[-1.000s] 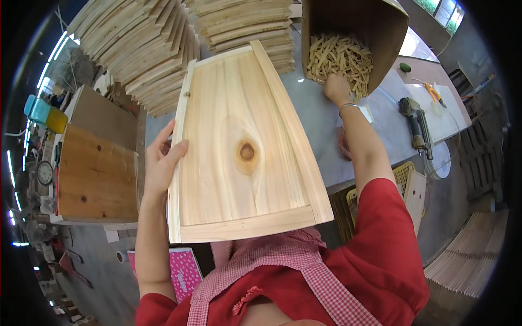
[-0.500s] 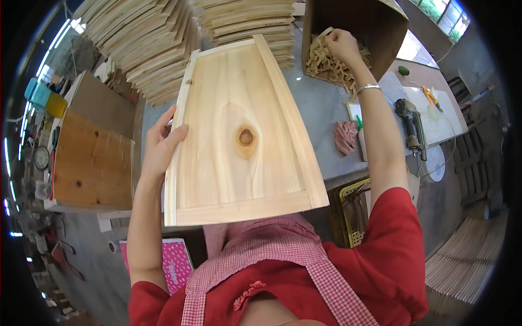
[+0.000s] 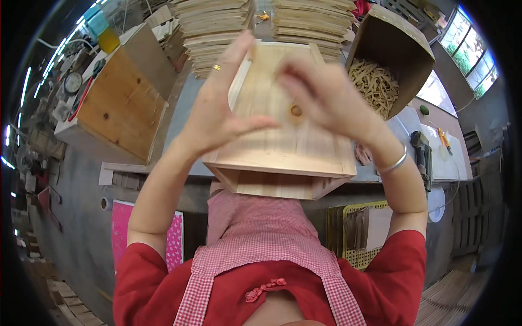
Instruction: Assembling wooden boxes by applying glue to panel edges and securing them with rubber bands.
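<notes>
Box: pale timber (image 3: 283, 149), mid-frame, far end up near the plank stacks, near end past the edge of a blue-grey tabletop (image 3: 190, 102).
Box surface: I read a broad, smooth top face with straight, creamy grain; narrow strips border its long sides. The near end shows a hollow beneath the face.
Knot: one round, brown mark (image 3: 296, 111), right of the face's middle.
Left hand: bare, gold-ringed (image 3: 212, 111), over the box's left side; fingers stretched upward, thumb spread across the face. Nothing grasped that I can see; contact with the wood I can't confirm.
Right hand: bare, silver bangle at the wrist (image 3: 333, 95), above the face's upper right. Fingers curled but blurred on my feed; I cannot tell if they hold anything.
Carton: brown cardboard (image 3: 405, 28), upper right, mouth toward the wearer, with a heap of curled tan strips (image 3: 375, 84) inside.
Plank stacks: thin, pale wooden boards, one top centre-left (image 3: 215, 35), one top centre (image 3: 312, 24).
Tool: black-and-grey, gun-shaped (image 3: 420, 155), right of frame, on the tabletop.
</notes>
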A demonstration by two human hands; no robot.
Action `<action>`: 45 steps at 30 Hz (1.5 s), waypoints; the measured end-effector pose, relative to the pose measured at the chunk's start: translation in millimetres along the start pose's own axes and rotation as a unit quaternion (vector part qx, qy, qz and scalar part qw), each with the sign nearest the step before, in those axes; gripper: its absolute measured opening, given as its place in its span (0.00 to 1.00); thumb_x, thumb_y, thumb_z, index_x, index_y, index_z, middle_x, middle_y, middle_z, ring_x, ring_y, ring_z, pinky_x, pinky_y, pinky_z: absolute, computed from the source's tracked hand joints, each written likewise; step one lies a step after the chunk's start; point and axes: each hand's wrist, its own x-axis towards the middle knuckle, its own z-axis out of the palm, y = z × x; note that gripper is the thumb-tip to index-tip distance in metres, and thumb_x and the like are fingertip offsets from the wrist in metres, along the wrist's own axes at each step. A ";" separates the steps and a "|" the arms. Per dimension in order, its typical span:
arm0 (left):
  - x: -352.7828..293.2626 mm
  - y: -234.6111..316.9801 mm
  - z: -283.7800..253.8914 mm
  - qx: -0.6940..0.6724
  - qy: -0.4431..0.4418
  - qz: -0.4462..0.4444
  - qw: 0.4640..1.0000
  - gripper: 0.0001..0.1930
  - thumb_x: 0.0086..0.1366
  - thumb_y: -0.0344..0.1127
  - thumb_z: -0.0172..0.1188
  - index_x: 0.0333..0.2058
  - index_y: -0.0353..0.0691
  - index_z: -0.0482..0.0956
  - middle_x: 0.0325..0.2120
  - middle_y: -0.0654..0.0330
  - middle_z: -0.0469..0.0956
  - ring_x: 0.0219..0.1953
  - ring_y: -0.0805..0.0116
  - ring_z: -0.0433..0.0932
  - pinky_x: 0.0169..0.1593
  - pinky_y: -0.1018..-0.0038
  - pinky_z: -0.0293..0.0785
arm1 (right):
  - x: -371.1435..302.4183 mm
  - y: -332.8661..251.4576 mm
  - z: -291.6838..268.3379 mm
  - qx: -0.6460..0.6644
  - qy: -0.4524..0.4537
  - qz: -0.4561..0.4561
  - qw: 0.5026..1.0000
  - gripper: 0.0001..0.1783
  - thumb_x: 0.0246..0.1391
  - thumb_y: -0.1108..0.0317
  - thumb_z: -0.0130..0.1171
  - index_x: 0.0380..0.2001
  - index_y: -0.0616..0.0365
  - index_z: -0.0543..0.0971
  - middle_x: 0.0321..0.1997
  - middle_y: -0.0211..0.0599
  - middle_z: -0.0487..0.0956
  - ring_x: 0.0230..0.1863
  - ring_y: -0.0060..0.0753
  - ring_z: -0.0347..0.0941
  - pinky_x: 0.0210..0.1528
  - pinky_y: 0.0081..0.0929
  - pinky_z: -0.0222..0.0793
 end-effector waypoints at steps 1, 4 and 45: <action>-3.8 13.4 -7.0 -0.124 -0.017 0.014 0.992 0.39 0.49 0.39 0.76 0.59 0.34 0.69 0.61 0.42 0.66 0.65 0.48 0.64 0.64 0.61 0.64 | -3.5 -20.9 7.5 0.029 -0.046 -0.029 0.998 0.11 0.57 0.68 0.58 0.43 0.58 0.72 0.26 0.49 0.77 0.28 0.56 0.76 0.29 0.41 0.71; -31.1 26.6 -37.6 -0.250 -0.131 -0.079 0.956 0.22 0.53 0.34 0.74 0.44 0.33 0.77 0.40 0.49 0.80 0.46 0.56 0.80 0.58 0.63 0.71 | -16.0 -55.1 11.4 0.041 -0.078 -0.073 0.993 0.11 0.58 0.67 0.58 0.39 0.61 0.70 0.23 0.42 0.75 0.23 0.52 0.73 0.30 0.39 0.69; -122.5 37.3 -31.4 0.158 0.026 0.046 0.986 0.15 0.52 0.24 0.62 0.41 0.41 0.82 0.45 0.55 0.79 0.46 0.59 0.81 0.62 0.56 0.62 | -194.3 48.0 18.2 -0.072 0.028 0.244 0.967 0.11 0.48 0.70 0.63 0.33 0.65 0.76 0.27 0.50 0.75 0.31 0.52 0.75 0.34 0.35 0.70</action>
